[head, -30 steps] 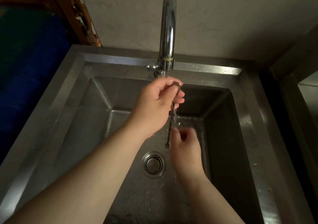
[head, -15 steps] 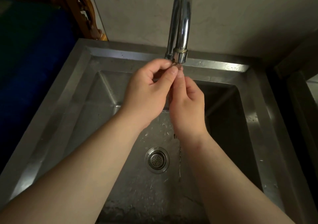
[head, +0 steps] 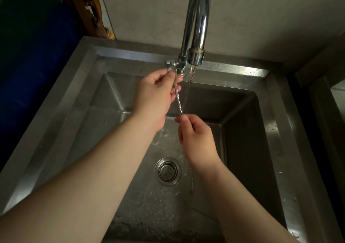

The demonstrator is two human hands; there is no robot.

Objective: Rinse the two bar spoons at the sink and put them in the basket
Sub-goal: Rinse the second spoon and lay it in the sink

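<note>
I see my left hand pinching the top of a twisted bar spoon just left of the tap's stream, above the sink. My right hand pinches its lower end. The forked tip hangs beside the drain.

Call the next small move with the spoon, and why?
Probably shift the bar spoon a little rightward into the water stream. The left hand pinches its top, the right hand its lower stem, and the twisted shaft sits just left of the stream, seemingly not under it.
</note>
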